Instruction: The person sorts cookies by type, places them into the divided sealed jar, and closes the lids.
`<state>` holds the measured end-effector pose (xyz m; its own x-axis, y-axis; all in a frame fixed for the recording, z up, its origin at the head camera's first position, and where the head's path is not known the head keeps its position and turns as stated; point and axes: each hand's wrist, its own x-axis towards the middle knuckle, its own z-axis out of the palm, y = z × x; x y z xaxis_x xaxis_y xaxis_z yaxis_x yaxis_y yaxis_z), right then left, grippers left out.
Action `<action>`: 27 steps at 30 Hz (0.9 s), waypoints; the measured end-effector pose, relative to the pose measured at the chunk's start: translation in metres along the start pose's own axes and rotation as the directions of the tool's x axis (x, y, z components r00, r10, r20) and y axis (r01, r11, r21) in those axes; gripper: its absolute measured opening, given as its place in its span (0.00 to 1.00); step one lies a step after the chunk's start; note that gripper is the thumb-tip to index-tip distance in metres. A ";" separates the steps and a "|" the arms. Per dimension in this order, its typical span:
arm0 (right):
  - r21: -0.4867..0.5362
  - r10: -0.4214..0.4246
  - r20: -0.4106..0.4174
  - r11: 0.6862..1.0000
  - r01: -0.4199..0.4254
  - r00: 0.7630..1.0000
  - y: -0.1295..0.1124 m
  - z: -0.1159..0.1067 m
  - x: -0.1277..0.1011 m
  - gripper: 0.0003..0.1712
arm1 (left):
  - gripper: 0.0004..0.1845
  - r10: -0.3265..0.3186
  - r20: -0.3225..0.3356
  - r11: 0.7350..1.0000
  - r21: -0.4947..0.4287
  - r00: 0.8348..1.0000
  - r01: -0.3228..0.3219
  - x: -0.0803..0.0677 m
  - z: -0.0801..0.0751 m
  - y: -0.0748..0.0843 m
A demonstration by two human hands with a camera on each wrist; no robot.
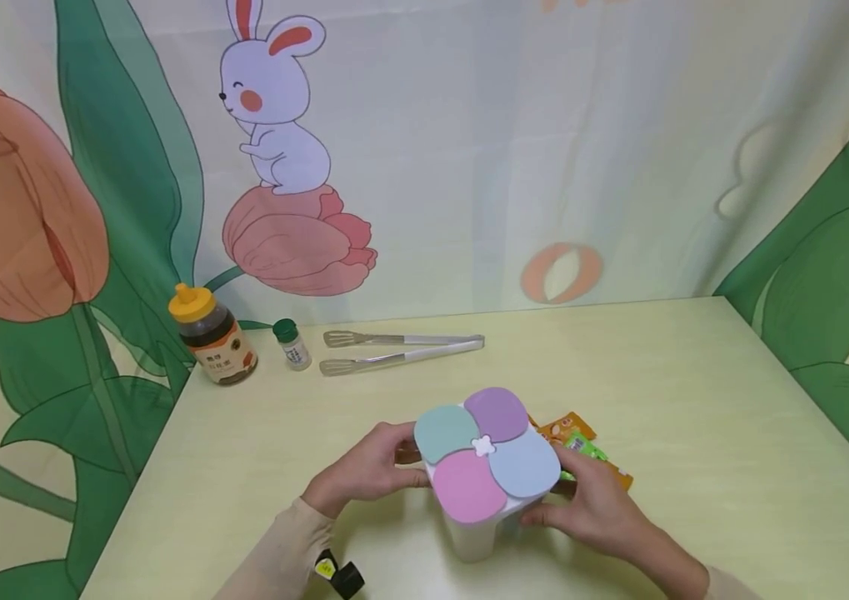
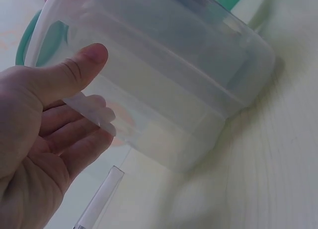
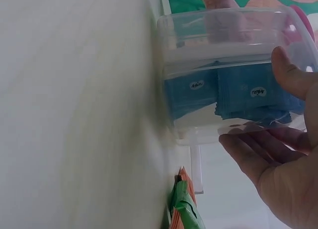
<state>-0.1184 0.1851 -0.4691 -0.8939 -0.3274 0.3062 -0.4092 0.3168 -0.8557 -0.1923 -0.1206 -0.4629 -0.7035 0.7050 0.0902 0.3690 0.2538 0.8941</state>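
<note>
A clear plastic box [image 1: 478, 527] with a lid of four pastel petals [image 1: 486, 450] stands on the pale table near its front edge. My left hand [image 1: 364, 471] grips its left side, the thumb [image 2: 79, 70] pressed on the wall and the fingers curled under a tab. My right hand [image 1: 595, 500] holds the right side, thumb [image 3: 288, 75] against the wall and fingers under the rim. Through the box wall [image 3: 218, 50] I see blue packets [image 3: 238, 97] inside. The box [image 2: 169, 90] fills the left wrist view.
Orange and green snack packets [image 1: 576, 435] lie just behind the box, also low in the right wrist view [image 3: 184, 209]. At the back left stand a honey bottle [image 1: 212, 335], a small green-capped jar [image 1: 292, 343] and metal tongs [image 1: 402, 350]. A printed curtain hangs behind the table [image 1: 694, 392].
</note>
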 end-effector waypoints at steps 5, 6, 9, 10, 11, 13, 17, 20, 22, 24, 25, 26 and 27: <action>0.036 -0.027 0.012 0.999 0.026 1.000 0.004 -0.002 0.003 0.34 | 0.26 -0.029 -0.025 1.000 0.010 0.999 0.029 0.000 0.002 -0.001; 0.036 -0.030 0.011 0.999 0.029 0.999 0.005 -0.003 0.004 0.33 | 0.26 -0.029 -0.028 1.000 0.010 0.999 0.029 0.000 0.002 -0.001; 0.037 -0.030 0.014 0.999 0.030 0.999 0.007 -0.004 0.006 0.33 | 0.27 -0.028 -0.035 1.000 0.012 0.999 0.029 0.000 0.001 0.001; 0.027 -0.030 0.013 0.999 0.030 0.999 0.007 -0.005 0.007 0.32 | 0.28 -0.032 -0.039 0.999 0.019 0.999 0.033 0.000 0.001 0.001; 0.019 -0.030 0.012 0.999 0.030 0.999 0.008 -0.005 0.008 0.32 | 0.28 -0.037 -0.041 0.999 0.022 0.998 0.038 0.000 0.001 0.002; 0.008 -0.029 0.013 1.000 0.028 1.000 0.008 -0.007 0.010 0.31 | 0.28 -0.049 -0.049 0.998 0.023 0.998 0.050 -0.001 0.001 0.002; 0.012 -0.011 0.025 1.000 0.011 1.000 0.009 -0.008 0.012 0.31 | 0.28 -0.059 -0.060 0.998 0.012 0.996 0.060 -0.002 0.003 0.002; 0.011 0.007 0.033 1.000 -0.007 0.999 0.010 -0.009 0.013 0.31 | 0.27 -0.047 -0.065 0.999 0.021 0.997 0.048 -0.002 0.003 0.000; 0.004 0.016 0.033 1.000 -0.017 0.999 0.010 -0.009 0.014 0.31 | 0.27 -0.039 -0.071 0.999 0.035 0.997 0.042 -0.001 0.003 0.000; -0.001 0.017 0.034 1.000 -0.017 0.999 0.010 -0.010 0.014 0.31 | 0.27 -0.038 -0.077 0.998 0.040 0.996 0.041 -0.001 0.003 0.001; -0.001 0.019 0.036 1.000 -0.019 0.999 0.010 -0.010 0.014 0.30 | 0.27 -0.039 -0.081 0.998 0.040 0.996 0.042 -0.001 0.003 0.001; 0.000 0.028 0.040 1.000 -0.028 0.999 0.010 -0.010 0.015 0.30 | 0.28 -0.039 -0.085 0.998 0.036 0.996 0.042 -0.001 0.004 0.000; -0.005 0.028 0.043 1.000 -0.028 0.999 0.010 -0.011 0.015 0.30 | 0.28 -0.038 -0.089 0.999 0.033 0.995 0.041 -0.001 0.004 0.000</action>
<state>-0.1381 0.1929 -0.4685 -0.8963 -0.3567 0.2636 -0.3849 0.3302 -0.8619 -0.1889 -0.1190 -0.4643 -0.7680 0.6334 0.0949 0.3595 0.3038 0.8823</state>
